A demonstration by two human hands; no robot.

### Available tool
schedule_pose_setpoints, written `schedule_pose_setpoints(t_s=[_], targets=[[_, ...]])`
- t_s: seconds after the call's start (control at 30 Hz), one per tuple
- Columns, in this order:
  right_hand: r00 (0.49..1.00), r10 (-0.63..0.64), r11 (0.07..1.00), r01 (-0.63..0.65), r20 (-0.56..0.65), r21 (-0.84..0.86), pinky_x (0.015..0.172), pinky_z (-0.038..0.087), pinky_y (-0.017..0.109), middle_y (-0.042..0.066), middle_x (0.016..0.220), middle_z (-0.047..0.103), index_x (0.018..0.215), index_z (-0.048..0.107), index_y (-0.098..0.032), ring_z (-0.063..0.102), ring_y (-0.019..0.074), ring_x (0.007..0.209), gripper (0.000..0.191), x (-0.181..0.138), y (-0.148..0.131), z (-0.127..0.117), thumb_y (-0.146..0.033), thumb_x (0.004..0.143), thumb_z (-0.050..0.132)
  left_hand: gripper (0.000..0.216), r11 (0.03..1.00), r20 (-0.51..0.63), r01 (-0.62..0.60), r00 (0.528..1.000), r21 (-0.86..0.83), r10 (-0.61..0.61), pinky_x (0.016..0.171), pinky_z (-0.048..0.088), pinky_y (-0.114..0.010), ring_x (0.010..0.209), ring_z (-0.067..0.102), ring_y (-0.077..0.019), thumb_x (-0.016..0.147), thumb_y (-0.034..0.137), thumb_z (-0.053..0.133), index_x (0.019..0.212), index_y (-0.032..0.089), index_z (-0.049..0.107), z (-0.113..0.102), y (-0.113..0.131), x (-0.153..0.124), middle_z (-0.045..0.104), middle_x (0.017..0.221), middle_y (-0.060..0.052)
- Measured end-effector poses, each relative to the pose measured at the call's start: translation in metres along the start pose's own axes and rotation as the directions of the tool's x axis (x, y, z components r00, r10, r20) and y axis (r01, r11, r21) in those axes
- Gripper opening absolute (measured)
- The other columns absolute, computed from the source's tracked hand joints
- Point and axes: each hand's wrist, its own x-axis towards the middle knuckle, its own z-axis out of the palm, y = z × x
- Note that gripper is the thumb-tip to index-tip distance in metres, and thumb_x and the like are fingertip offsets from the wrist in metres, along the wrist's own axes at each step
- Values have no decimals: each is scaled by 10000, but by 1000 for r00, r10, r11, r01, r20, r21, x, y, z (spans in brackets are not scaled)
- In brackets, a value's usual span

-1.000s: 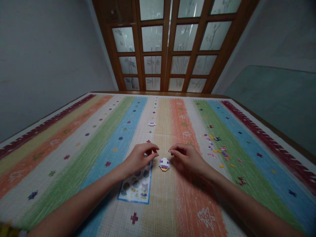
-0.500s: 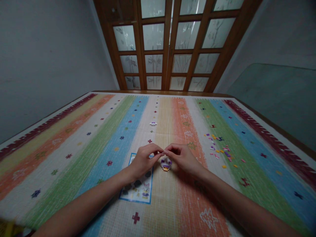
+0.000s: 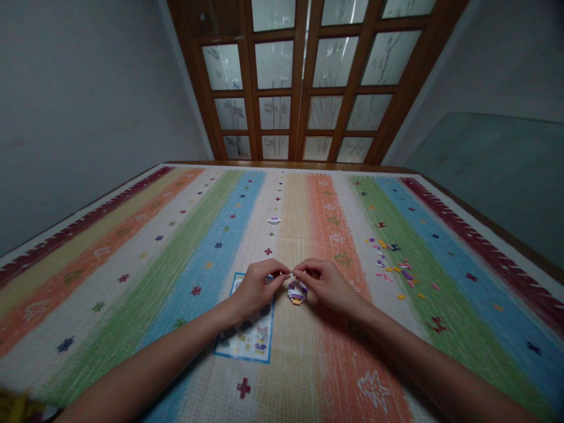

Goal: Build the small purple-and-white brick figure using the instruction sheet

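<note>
My left hand and right hand meet in front of me, palms down, each with thumb and forefinger pinched together and the other fingers curled. Between the fingertips shows a tiny white piece, which both hands grip; it is too small for me to make out its shape. Just below my fingertips, toward me, the round brick figure lies on the cloth, white and purple with orange at its near edge, its far part partly hidden by my fingers. Under my left hand and wrist is a blue-bordered picture sheet, partly covered. Farther out, beyond my hands and a little left, sits a small white-and-purple part. To my right, well apart from my right hand, loose bricks in purple, yellow, pink and white lie scattered. The striped tablecloth spreads under everything, and past the table's far edge stands a wooden door with frosted, plant-patterned panes.
</note>
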Motion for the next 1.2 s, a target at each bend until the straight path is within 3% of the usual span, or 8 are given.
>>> schedule_pose_setpoints(t_s=[0.2, 0.63, 0.8, 0.97, 1.07, 1.2], targets=[[997, -26, 999, 23, -66, -49, 520, 359, 250, 20, 641, 616, 764, 695, -161, 471, 121, 559, 111, -3, 5, 2, -227, 759, 606, 102, 1000, 3, 30, 1000, 4, -30, 659, 460, -270, 676, 590, -150, 804, 172, 573, 753, 149, 658, 1, -1, 0, 669, 721, -37], [996, -60, 995, 55, -61, -81, 595, 440, 272, 45, 719, 695, 792, 713, -182, 585, 148, 632, 131, -4, 7, 6, -224, 794, 589, 108, 986, 3, 161, 987, -42, -161, 609, 425, -258, 635, 544, -138, 799, 228, 582, 785, 151, 657, 9, -7, -5, 646, 700, -24], [997, -57, 992, 51, -49, -119, 625, 458, 285, 66, 764, 700, 803, 705, -176, 606, 162, 682, 158, 1, 12, 3, -153, 785, 550, 174, 978, 59, 198, 978, 62, -201, 625, 421, -287, 669, 530, -156, 770, 312, 631, 838, 154, 600, 12, -5, -7, 613, 749, -29], [998, -67, 993, 65, -15, -98, 660, 481, 292, 73, 793, 700, 825, 689, -160, 630, 165, 717, 162, 1, 22, 2, -149, 793, 531, 388, 971, 128, 117, 981, 209, -146, 705, 430, -352, 816, 527, -225, 664, 388, 728, 899, 160, 520, 22, 3, -14, 579, 899, -85], [996, -82, 991, 79, -24, -107, 672, 486, 296, 75, 811, 701, 830, 683, -163, 634, 168, 735, 157, -2, 28, 1, -167, 795, 530, 362, 962, 114, 100, 985, 256, -133, 738, 426, -373, 865, 524, -251, 716, 399, 679, 935, 162, 516, 10, 1, -16, 569, 922, -103], [995, -83, 991, 77, -51, -112, 667, 487, 302, 69, 802, 695, 835, 671, -166, 628, 170, 729, 150, -6, 33, -5, -208, 799, 532, 298, 909, 12, 171, 982, 380, -190, 836, 392, -407, 965, 499, -276, 764, 366, 603, 975, 168, 534, -36, -18, -16, 556, 1005, -125]])
